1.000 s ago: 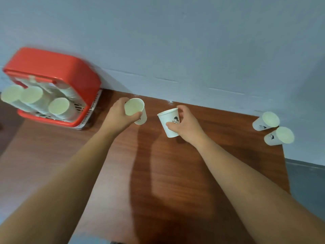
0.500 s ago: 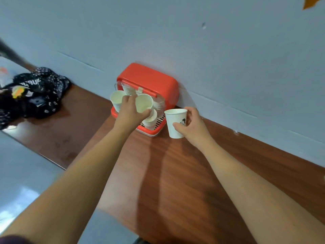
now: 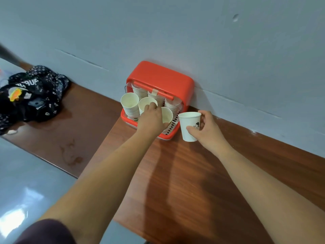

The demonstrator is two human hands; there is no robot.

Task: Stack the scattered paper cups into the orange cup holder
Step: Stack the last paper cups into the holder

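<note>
Two hands reach to the far edge of the desk [image 3: 193, 173]. The left hand [image 3: 151, 118] curls its fingers over the rim of the middle cup [image 3: 145, 103], which tops a stack in the orange cup holder [image 3: 163, 80] against the wall. The right hand [image 3: 208, 130] grips a printed paper cup [image 3: 189, 125], upright, just beside the holder's right side. More cup stacks [image 3: 129, 103] flank the middle one. A black patterned cloth [image 3: 29, 95] lies well apart, toward the desk's left end.

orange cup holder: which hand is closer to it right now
Left. The left hand is over the orange cup holder's front, fingers on the middle cup's rim. The right hand holds a printed paper cup just beside the holder's right edge.
</note>
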